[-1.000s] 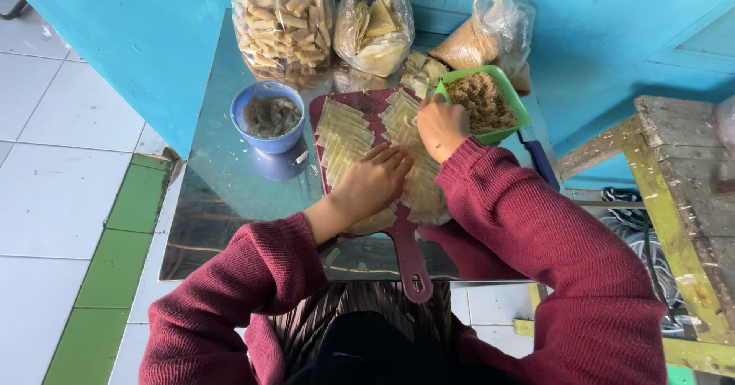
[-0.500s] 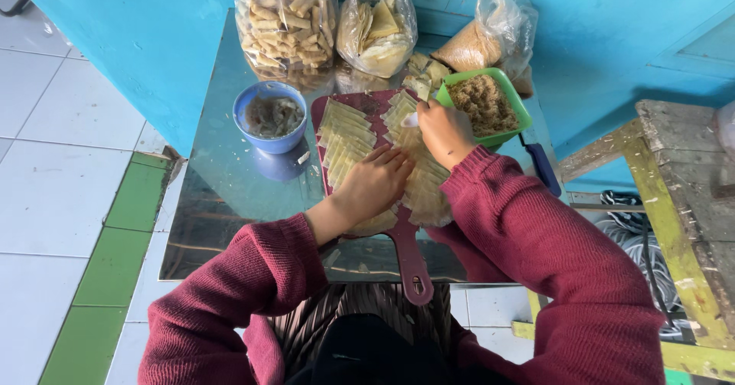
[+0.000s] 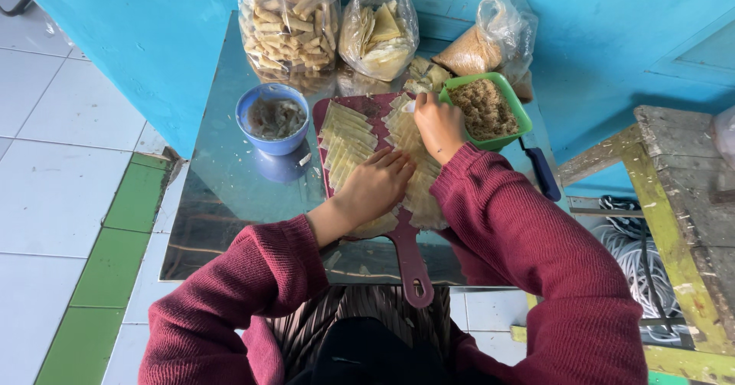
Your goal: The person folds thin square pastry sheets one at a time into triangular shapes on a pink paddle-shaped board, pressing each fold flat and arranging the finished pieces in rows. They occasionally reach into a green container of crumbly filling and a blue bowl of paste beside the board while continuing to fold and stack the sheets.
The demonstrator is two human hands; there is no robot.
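A dark red cutting board [image 3: 410, 266] lies on a shiny metal table [image 3: 222, 194], covered with two rows of pale yellow wrapper sheets [image 3: 344, 136]. My left hand [image 3: 375, 188] rests flat on the sheets near the board's middle. My right hand [image 3: 438, 125] is at the board's far right, fingers pinched on something small and pale, right beside a green tub of brown filling [image 3: 484, 109]. Both arms wear maroon sleeves.
A blue bowl [image 3: 273, 119] of greyish mixture stands left of the board. Clear bags of rolled snacks [image 3: 287, 17], folded wrappers [image 3: 379, 31] and brown filling [image 3: 478, 48] line the far edge against a blue wall. A blue-handled tool [image 3: 542, 172] lies right. A worn wooden bench [image 3: 681, 201] stands further right.
My right hand has shifted slightly up along the right row of sheets, toward the green tub's near corner. My left hand stays pressed on the sheets.
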